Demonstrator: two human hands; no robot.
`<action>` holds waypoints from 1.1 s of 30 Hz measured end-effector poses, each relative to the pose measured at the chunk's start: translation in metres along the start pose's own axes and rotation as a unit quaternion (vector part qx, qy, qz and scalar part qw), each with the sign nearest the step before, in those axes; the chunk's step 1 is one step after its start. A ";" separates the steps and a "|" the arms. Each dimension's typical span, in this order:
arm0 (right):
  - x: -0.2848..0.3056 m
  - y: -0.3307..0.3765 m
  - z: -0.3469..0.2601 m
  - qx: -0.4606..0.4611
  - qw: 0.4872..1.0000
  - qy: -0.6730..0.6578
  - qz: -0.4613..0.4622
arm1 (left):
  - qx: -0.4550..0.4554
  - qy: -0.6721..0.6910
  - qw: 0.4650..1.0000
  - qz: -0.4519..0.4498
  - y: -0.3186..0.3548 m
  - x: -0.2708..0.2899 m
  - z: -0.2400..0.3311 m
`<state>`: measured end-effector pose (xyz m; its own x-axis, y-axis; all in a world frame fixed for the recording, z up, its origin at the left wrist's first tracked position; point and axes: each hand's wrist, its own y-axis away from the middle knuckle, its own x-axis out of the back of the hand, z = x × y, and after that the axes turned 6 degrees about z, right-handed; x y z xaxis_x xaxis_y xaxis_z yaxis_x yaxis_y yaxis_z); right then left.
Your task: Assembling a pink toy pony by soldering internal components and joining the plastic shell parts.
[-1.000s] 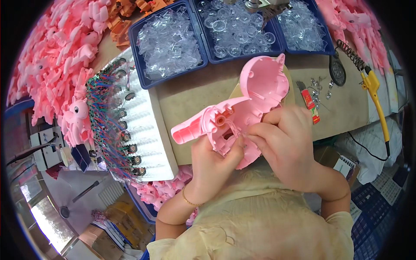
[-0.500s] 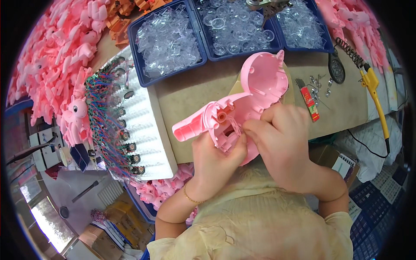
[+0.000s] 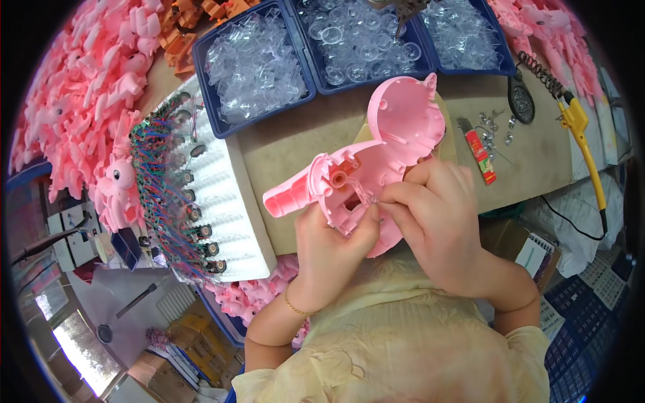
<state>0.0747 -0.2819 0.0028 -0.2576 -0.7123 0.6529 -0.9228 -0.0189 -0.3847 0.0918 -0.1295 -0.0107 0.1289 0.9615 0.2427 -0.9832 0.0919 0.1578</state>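
the left hand [image 3: 328,254] grasps the pink shell [image 3: 377,166] at its near edge; the shell extends forward of both hands. the right hand [image 3: 433,225] works at its cavity; whether it grips anything cannot be determined.

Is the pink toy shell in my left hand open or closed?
Open: the pink toy shell shows its hollow inside and molded posts.

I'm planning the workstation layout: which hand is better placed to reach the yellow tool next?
Probably the right hand: it is nearer the yellow tool, while the left hand grips the pink shell.
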 end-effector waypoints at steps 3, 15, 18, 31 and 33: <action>0.000 0.002 0.003 0.034 0.999 -0.008 0.035 | -0.020 0.006 1.000 0.011 0.000 0.000 0.000; 0.009 0.005 0.017 0.109 0.994 -0.031 -0.006 | -0.245 -0.373 0.891 0.085 -0.010 0.022 0.005; 0.006 0.009 0.020 0.125 0.992 -0.030 0.012 | -0.294 -0.327 0.893 0.097 -0.002 0.026 0.017; 0.003 0.012 0.024 0.146 0.986 0.025 0.080 | -0.196 -0.190 0.959 -0.082 -0.007 0.014 0.021; 0.003 0.013 0.023 0.163 0.983 0.021 0.079 | -0.182 -0.172 0.964 -0.088 -0.007 0.014 0.018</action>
<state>0.0689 -0.3006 -0.0151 -0.4080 -0.6947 0.5924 -0.7316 -0.1395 -0.6674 0.1031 -0.1215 0.0084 0.2722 0.7850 0.5565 -0.9140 0.3917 -0.1054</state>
